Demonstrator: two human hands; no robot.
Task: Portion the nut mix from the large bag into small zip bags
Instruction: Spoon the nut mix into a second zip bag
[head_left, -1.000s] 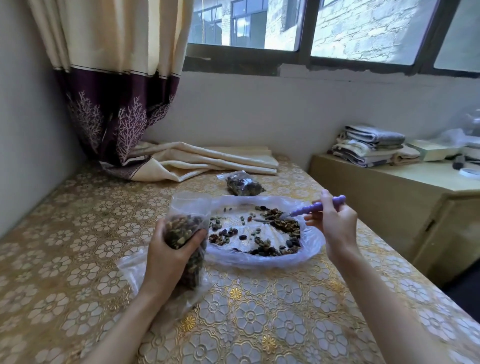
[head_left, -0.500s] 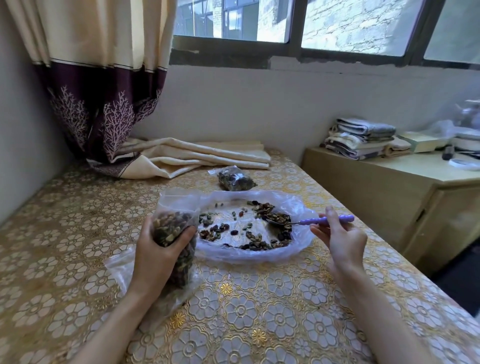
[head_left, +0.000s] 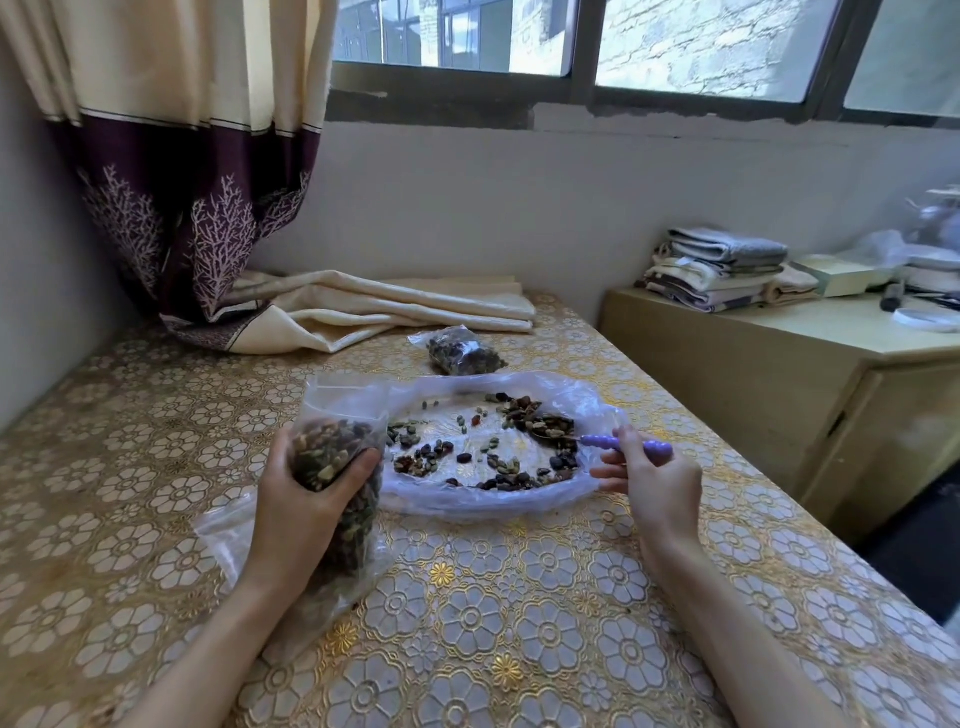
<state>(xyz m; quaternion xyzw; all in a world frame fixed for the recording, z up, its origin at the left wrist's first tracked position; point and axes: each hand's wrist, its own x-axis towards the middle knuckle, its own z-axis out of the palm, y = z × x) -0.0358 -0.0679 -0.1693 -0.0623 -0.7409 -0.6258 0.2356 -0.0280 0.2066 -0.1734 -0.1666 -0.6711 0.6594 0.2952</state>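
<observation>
The left hand (head_left: 306, 499) wraps around a small zip bag (head_left: 337, 467) and holds it standing up on the table (head_left: 156, 467). The thumb is on the right side of the bag and the other fingers go around the left side. The bag is open at the top and has lots of nuts inside, up to where the hand holds it. The left arm comes in from the near left and goes up to the bag. Another clear empty bag (head_left: 223, 530) lies flat under this hand.

The right hand (head_left: 654, 483) holds a spoon (head_left: 597, 441) with a purple handle. The fingers pinch the handle tight and the thumb sticks out to the left. The spoon lies almost flat and points left. Its round end is full of nuts and sits over the far right part of the large bag (head_left: 498, 499). The right arm comes in from the near right.

The large bag lies open and spread out like a dish, just to the right of the small zip bag. The nut mix (head_left: 493, 462) is scattered in it, with more on the right side.

A filled bag (head_left: 462, 353) of nuts lies farther away, near a folded cloth (head_left: 389, 312). A curtain (head_left: 182, 182) hangs at the far left. Folded towels (head_left: 722, 270) sit on a cabinet (head_left: 779, 374) at the right.
</observation>
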